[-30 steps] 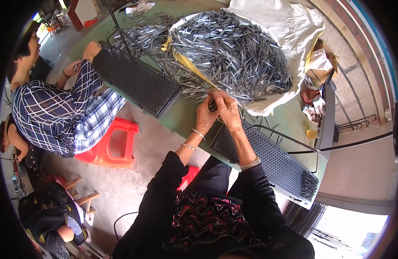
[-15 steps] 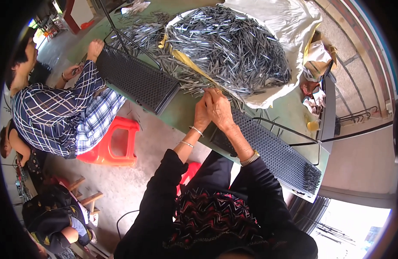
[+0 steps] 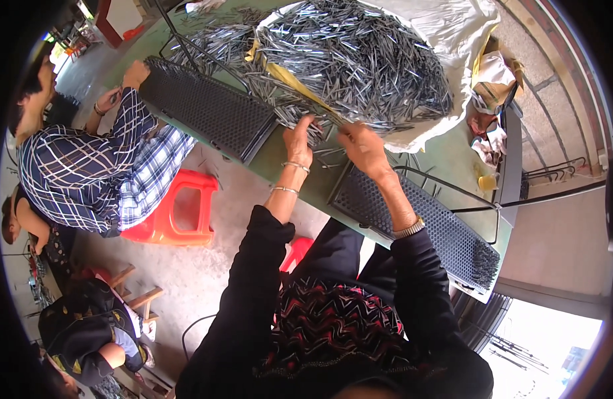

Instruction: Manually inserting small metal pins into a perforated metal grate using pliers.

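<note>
Though we couldn't tell whether our bare left hand (image 3: pixel 297 141) and bare right hand (image 3: pixel 367 150), set apart, gripped any slim, grey, metallic-looking rods (image 3: pixel 356 70), aligning small bunches seemed wise.

Tabletop (image 3: pixel 446 166): strips (image 3: pixel 353 60) heaped on a cloth (image 3: pixel 462 26) at the rear; left tray (image 3: pixel 206 106) and right tray (image 3: pixel 416 223) along the near edge; carton (image 3: pixel 496 72) right of the cloth. Stool (image 3: pixel 203 229) on the floor (image 3: pixel 187 282), before the left tray.

On the near side of the white sack (image 3: pixel 462 40), which the upper edge is cropping, the right forearm (image 3: pixel 395 199) is hiding part of a perforated tray (image 3: pixel 447 241)
</note>
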The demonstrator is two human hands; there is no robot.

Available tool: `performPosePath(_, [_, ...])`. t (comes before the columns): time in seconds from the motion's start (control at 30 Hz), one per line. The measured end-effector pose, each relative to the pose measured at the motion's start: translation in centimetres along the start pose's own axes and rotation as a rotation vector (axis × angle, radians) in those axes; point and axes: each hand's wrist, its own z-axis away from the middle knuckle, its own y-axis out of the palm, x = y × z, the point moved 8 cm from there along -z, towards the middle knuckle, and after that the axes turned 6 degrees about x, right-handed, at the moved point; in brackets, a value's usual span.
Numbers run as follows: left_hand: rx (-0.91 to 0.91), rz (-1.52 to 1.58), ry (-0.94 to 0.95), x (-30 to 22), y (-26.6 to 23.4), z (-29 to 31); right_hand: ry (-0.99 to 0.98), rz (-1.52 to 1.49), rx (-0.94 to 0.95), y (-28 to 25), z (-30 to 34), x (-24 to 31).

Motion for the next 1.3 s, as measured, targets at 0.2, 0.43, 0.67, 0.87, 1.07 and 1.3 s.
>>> performPosePath(0.2, [0.140, 0.118, -0.082, -1.3, 2.8, -0.5, -0.013, 0.431, 0.283, 4.1, 0.4, 1.5])
performPosePath(0.43, [0.261, 0.262, -0.239, -1.3, 4.3, -1.0, -0.249, 0.773, 0.503, 9.5, 0.1, 0.8])
performPosePath(0.67, [0.258, 0.278, -0.272, -0.3, 3.4, -0.4, -0.322, 0.721, 0.445, 10.2, 0.4, 1.5])
performPosePath(0.87, [0.201, 0.334, -0.269, -0.3, 2.9, -0.8, -0.208, 0.548, 0.685, 9.0, -1.3, 0.0])
performPosePath(1.07, [0.140, 0.408, -0.310, 0.9, 2.4, -1.7, -0.024, 0.398, 0.692, 8.4, -2.9, -2.6])
performPosePath(1.3, [0.168, 0.438, -0.305, 1.7, 2.5, -2.3, 0.183, 0.049, 0.313, 2.5, -6.3, -5.0])
